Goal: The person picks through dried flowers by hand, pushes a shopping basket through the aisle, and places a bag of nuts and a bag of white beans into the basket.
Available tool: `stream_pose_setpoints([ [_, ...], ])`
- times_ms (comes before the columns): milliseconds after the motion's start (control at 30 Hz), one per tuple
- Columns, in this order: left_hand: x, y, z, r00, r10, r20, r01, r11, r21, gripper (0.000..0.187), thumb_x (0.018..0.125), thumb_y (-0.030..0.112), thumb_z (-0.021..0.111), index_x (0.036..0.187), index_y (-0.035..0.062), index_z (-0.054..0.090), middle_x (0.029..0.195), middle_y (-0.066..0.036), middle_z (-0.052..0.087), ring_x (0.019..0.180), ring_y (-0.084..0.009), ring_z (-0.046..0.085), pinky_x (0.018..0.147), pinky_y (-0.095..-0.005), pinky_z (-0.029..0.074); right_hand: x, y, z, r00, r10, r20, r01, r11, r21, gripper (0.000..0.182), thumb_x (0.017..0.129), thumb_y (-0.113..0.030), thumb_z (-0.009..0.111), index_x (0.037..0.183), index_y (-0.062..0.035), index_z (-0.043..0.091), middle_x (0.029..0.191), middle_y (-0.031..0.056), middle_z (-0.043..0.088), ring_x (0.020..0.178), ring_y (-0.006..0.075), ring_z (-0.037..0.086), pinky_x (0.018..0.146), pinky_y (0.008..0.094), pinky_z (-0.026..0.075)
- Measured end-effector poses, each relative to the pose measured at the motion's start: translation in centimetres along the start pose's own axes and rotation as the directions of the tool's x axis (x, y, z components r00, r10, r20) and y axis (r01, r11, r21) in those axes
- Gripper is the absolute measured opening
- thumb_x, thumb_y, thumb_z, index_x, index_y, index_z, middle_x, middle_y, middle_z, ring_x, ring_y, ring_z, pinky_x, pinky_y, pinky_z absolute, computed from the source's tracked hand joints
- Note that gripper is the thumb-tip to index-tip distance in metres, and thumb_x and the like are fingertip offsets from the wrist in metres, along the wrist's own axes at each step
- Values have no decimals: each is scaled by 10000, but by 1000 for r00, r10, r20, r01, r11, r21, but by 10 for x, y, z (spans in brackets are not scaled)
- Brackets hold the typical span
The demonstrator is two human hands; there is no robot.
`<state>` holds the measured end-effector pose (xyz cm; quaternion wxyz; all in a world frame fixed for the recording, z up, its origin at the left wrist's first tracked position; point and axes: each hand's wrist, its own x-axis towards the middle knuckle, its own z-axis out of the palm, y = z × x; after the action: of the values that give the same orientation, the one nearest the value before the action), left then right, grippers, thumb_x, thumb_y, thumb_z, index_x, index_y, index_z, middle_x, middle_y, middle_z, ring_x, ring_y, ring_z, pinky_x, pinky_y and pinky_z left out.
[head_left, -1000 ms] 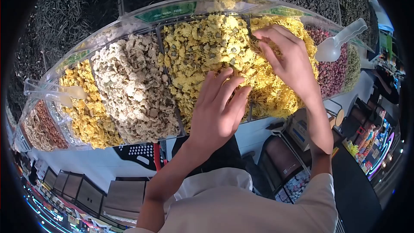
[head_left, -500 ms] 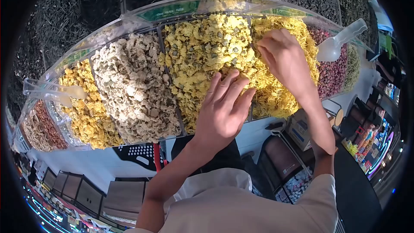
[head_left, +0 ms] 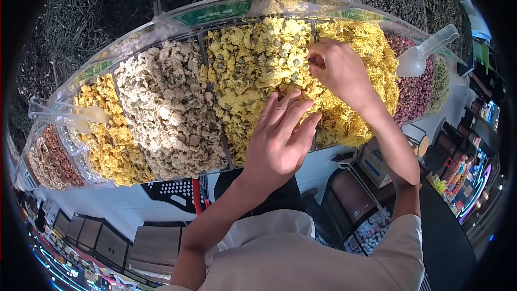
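Note:
My left hand (head_left: 281,139) rests with fingers spread on the near part of the yellow dried flower heads (head_left: 242,70) in the middle bin. Above the border between that bin and the bin of bright yellow petals (head_left: 371,54), my right hand (head_left: 340,70) is curled, its fingertips pinched together. A small dark thing shows between those fingers, too small to name. Pale dried flowers (head_left: 167,102) fill the bin to the left of the middle one.
Clear scoops lie at the right (head_left: 425,51) and left (head_left: 70,116). Other bins hold pink buds (head_left: 412,97), orange-yellow flowers (head_left: 110,145) and brown slices (head_left: 48,164). A clear curved divider (head_left: 129,43) runs behind, with dark dried leaves (head_left: 97,11) beyond.
My right hand has shifted a little left and down, towards the middle bin, and its fingers are more curled. My left hand has barely moved.

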<state>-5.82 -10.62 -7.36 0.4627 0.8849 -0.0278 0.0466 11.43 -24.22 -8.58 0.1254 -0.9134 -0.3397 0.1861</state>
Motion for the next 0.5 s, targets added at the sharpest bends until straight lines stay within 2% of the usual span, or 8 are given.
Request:
stream_pose_setpoints([
  [133, 0, -2, -2, 1000, -3, -3, 3, 1000, -9, 243, 899, 113, 708, 1136, 73, 743, 1271, -91, 640, 1283, -346, 586, 1105, -591, 444, 0, -2, -3, 998, 68, -2, -67, 990, 125, 47, 845, -53, 709, 866, -11, 706, 763, 147, 713, 736, 341, 715, 718, 446, 565],
  [200, -1, -2, -3, 1000, -4, -2, 4, 1000, -10, 242, 901, 111, 707, 1138, 75, 742, 1271, -90, 639, 1282, -345, 586, 1104, -592, 444, -2, 0, -3, 991, 136, 16, -136, 960, 244, 129, 847, -34, 755, 958, 24, 723, 802, 135, 724, 680, 207, 690, 651, 348, 542],
  [233, -1, -2, -3, 1000, -7, -2, 7, 1000, -12, 243, 903, 113, 706, 1141, 78, 741, 1271, -89, 639, 1280, -343, 587, 1104, -593, 444, -3, 0, -4, 991, 136, 17, -136, 960, 243, 129, 847, -34, 755, 958, 24, 723, 802, 135, 724, 680, 207, 690, 651, 348, 542],
  [300, -1, -3, -2, 1000, -10, -1, 10, 1000, -13, 244, 906, 115, 704, 1145, 80, 740, 1271, -89, 639, 1279, -341, 588, 1103, -594, 444, -4, 0, -4, 990, 139, -20, -127, 946, 300, 34, 862, -50, 700, 876, -23, 716, 721, 134, 710, 645, 282, 707, 634, 399, 558],
  [500, 0, -2, 0, 1000, -13, 1, 13, 1000, -15, 243, 910, 121, 702, 1148, 88, 740, 1272, -79, 638, 1276, -335, 590, 1105, -594, 443, -3, -1, 0, 993, 108, -58, -90, 965, 245, 67, 890, -103, 712, 889, -38, 727, 753, 140, 722, 652, 288, 712, 632, 405, 559],
])
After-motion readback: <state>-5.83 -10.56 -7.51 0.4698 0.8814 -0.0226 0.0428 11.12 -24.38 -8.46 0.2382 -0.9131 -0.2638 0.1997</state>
